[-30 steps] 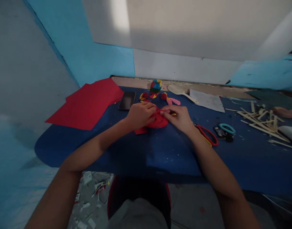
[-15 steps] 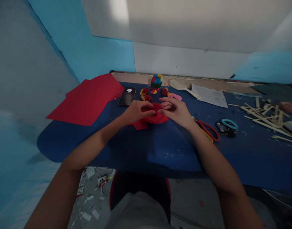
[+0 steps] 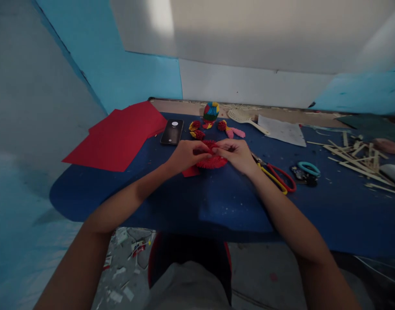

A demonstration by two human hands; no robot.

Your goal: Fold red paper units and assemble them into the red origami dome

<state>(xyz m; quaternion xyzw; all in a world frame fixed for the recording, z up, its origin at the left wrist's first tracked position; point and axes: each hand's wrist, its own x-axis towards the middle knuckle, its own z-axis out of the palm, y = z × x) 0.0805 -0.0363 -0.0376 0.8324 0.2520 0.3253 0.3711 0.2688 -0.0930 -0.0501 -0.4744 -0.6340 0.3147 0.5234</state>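
Observation:
A round red piece with a spiky, ridged surface (image 3: 213,163), apparently built from many small folded paper bits, rests on the blue table between my hands. My left hand (image 3: 190,156) pinches at its left upper side, thumb and fingers close together. From the right, my right hand (image 3: 236,156) grips it with thumb and forefinger near its centre. The fingertips nearly meet, and any small bit between them is hidden. Part of a small red paper piece (image 3: 191,172) shows under the left side. Scissors with red and yellow handles (image 3: 278,176) lie beside my right wrist.
Red paper sheets (image 3: 113,140) and a phone (image 3: 172,131) lie left. Behind stand a multicoloured folded-paper piece (image 3: 211,113) and smaller ones (image 3: 196,129). Rightward are a cream hairbrush (image 3: 245,117), white paper (image 3: 281,130), keys with a teal ring (image 3: 309,168) and thin sticks (image 3: 359,157).
My right hand has moved slightly left and down, its raised fingers folding in toward the red piece. More of the scissors now shows. My left hand has barely shifted.

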